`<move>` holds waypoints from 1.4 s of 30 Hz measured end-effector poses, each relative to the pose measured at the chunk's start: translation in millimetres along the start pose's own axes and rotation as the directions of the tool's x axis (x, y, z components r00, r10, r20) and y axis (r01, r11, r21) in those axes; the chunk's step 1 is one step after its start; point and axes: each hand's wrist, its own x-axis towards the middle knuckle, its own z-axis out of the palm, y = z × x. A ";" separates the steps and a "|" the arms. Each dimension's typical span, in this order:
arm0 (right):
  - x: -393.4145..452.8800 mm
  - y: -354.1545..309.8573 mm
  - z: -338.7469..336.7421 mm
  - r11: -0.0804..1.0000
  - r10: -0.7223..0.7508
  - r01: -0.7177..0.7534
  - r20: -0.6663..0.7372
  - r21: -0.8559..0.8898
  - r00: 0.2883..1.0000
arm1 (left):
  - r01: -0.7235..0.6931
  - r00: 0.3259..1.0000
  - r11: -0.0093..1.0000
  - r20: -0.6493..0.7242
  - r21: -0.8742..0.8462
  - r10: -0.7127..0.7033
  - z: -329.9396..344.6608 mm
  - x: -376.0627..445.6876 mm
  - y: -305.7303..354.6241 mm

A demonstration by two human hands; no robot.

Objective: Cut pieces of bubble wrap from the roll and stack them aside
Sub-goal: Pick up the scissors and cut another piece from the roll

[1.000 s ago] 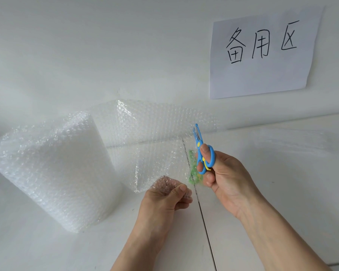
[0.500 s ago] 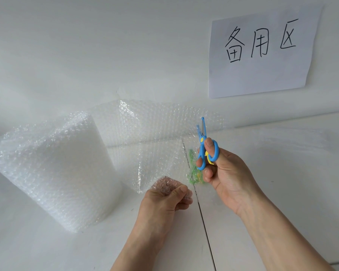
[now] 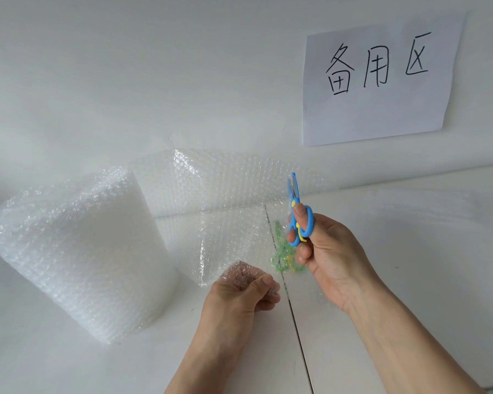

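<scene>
Roll of bubble wrap [image 3: 77,251] stands on the white table [image 3: 410,280] at the left, its loose sheet [image 3: 225,200] drawn out rightward and rising against the far wall.

Left hand [image 3: 239,294]: fingers and thumb pinch the near corner of the sheet, holding it up off the table.

Right hand [image 3: 328,251]: thumb and fingers threaded through the loops of small blue scissors [image 3: 298,214], gripping them. Blades point up and far, close together, just beside the sheet's right portion; whether they touch it cannot be told.

Faint stack of clear pieces [image 3: 421,203] seems to lie far right on the table, too pale to confirm. Something green [image 3: 282,257] shows through the wrap near the table seam. Paper sign [image 3: 379,78] is fixed on the wall above.

Judgement: cut not yet begun on this piece; scissors being positioned. Next move calls for opening the blades, setting them on the sheet's near edge, and keeping the left-hand pinch taut so the film does not fold between the blades.
</scene>
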 end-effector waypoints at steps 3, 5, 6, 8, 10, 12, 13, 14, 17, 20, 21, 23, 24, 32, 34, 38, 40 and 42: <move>1.4 0.2 -0.2 1.000 -0.004 0.004 -0.001 0.008 1.000 | 0.001 1.000 1.000 -0.002 0.003 -0.001 -0.2 0.5 -0.9; 1.7 -1.1 -0.8 1.000 -0.005 0.005 0.009 0.029 1.000 | -0.004 1.000 1.000 -0.002 0.011 0.004 0.1 0.6 -0.9; 2.2 -1.9 -1.4 0.999 -0.004 0.004 0.010 0.034 1.000 | -0.005 1.000 1.000 -0.001 0.014 0.005 0.1 0.7 -1.1; 3.1 -3.0 -2.9 1.000 -0.004 0.004 0.001 0.028 1.000 | -0.004 1.000 1.000 0.001 0.016 0.004 0.0 0.5 -1.3; 3.9 -3.2 -4.5 1.000 -0.009 0.009 -0.013 0.016 1.000 | 0.000 1.000 1.000 0.003 0.015 0.000 -0.4 0.4 -1.3; 4.2 -2.9 -4.8 1.000 -0.014 0.014 -0.016 0.013 1.000 | -0.001 1.000 1.000 0.009 0.015 0.001 -0.8 0.4 -1.3; 4.4 -2.6 -4.4 1.000 -0.018 0.019 -0.008 0.015 1.000 | -0.001 1.000 1.000 0.009 0.012 0.000 -0.9 0.4 -1.2; 4.3 -2.7 -4.0 1.000 -0.022 0.022 0.000 0.020 1.000 | 0.001 1.000 1.000 0.008 0.009 -0.001 -1.0 0.6 -1.4; 4.6 -4.0 -3.3 0.999 -0.021 0.020 0.008 0.038 1.000 | 0.000 1.000 1.000 0.008 0.009 0.000 -1.2 0.6 -1.5; 4.8 -4.7 -2.9 0.999 -0.012 0.012 0.002 0.049 1.000 | -0.003 1.000 1.000 0.010 0.014 0.003 -1.9 0.8 -2.2; 5.0 -4.7 -2.9 0.999 -0.010 0.010 0.001 0.054 1.000 | -0.007 1.000 1.000 0.011 0.017 0.007 -2.0 1.0 -2.3; 5.4 -4.8 -3.0 0.999 -0.014 0.015 -0.005 0.045 1.000 | -0.010 1.000 1.000 0.014 0.021 0.010 -1.7 0.8 -1.9; 5.6 -4.8 -3.2 0.999 -0.019 0.019 -0.011 0.037 1.000 | -0.009 1.000 1.000 0.015 0.020 0.008 -1.6 0.6 -1.9; 2.3 -6.0 -6.1 0.993 0.053 -0.063 0.099 0.102 0.994 | -0.003 1.000 0.999 -0.026 -0.036 0.002 -1.5 1.5 -0.1; 1.0 -4.7 -8.0 0.989 0.074 -0.089 0.122 0.122 0.990 | 0.002 0.999 0.998 -0.037 -0.063 -0.004 -1.6 2.5 0.6; -0.4 -4.8 -9.3 0.988 0.066 -0.083 0.124 0.133 0.990 | 0.010 0.999 0.998 -0.037 -0.068 -0.012 -1.7 3.0 0.1; -0.5 -5.6 -9.6 0.987 0.059 -0.077 0.126 0.139 0.990 | 0.012 0.999 0.998 -0.035 -0.059 -0.014 -1.5 2.7 -0.1; 0.5 -5.9 -9.9 0.986 0.050 -0.067 0.112 0.151 0.992 | 0.015 0.999 0.998 -0.035 -0.053 -0.017 -1.1 2.5 -0.4</move>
